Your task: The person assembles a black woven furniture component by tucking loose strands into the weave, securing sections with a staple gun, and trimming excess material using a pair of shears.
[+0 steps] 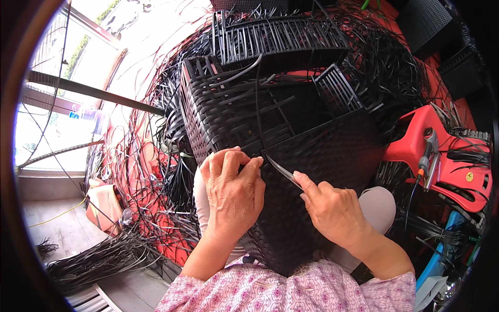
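Note:
A black woven plastic-rattan piece (322, 161) stands between my knees, its weave tight near me and with loose strips at the far left. My right hand (335, 216) pinches a flat dark plastic strip (282, 170) between thumb and index finger. That strip runs to the weave and meets a long strand curving up from the far side. Over the left part of the weave, my left hand (234, 190) has its fingers curled, thumb and index close to the strip's end. What its fingertips grip is hidden.
A slatted black frame (280, 39) lies beyond the piece. On my right, a red plastic stool (442, 156) carries a power tool (429, 151) with a cord. Tangled black strips cover the red floor sheet; a strip bundle (104, 262) lies lower left. A blue object (442, 247) sits lower right.

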`<state>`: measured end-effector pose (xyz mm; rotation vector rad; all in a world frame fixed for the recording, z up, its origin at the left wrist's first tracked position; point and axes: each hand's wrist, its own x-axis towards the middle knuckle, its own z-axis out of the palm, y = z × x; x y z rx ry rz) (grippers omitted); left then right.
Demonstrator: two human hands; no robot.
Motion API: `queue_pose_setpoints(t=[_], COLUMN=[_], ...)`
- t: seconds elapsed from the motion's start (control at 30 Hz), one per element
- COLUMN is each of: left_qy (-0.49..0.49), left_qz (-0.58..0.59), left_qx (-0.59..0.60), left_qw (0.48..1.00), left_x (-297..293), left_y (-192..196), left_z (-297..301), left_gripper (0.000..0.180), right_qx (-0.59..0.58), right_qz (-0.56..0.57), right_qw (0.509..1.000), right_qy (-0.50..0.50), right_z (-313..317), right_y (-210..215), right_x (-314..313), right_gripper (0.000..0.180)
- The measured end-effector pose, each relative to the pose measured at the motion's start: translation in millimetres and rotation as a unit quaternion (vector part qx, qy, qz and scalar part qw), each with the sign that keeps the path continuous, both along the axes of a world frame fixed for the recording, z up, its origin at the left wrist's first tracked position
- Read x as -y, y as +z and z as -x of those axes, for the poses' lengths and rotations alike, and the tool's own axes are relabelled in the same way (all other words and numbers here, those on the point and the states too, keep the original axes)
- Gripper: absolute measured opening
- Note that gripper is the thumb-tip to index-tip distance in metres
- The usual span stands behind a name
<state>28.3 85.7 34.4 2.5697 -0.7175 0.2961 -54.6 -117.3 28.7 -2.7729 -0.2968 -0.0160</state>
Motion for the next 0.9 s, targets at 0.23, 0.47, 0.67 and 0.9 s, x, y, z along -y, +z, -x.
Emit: queue_pose_setpoints(t=[0.23,0.47,0.67,0.9], left_qy=[0.001,-0.002,0.001,0.009], left_qz=[0.000,0.000,0.002,0.001], left_qx=[0.003,0.005,0.006,0.012], left_qw=[1.000,1.000,1.000,1.000], left_x=[-0.7,-1.4,0.1,1.3], left_y=[-0.5,-1.7,-0.3,-1.6], left_z=[0.1,-0.6,-0.8,3.4], left_gripper=[0.026,0.027,0.026,0.023], right_qx=[-0.057,-0.094,-0.017,0.096], right_qz=[0.070,0.126,-0.087,-0.262], right_qw=[0.994,0.987,0.994,0.955], right_qy=[0.056,0.017,-0.065,-0.100], right_z=[-25.8,-19.9,3.6,3.0], right_y=[37.0,35.3,-26.7,-64.9], right_x=[8.3,-18.0,-26.7,-23.2], right_gripper=[0.042,0.048,0.048,0.042])
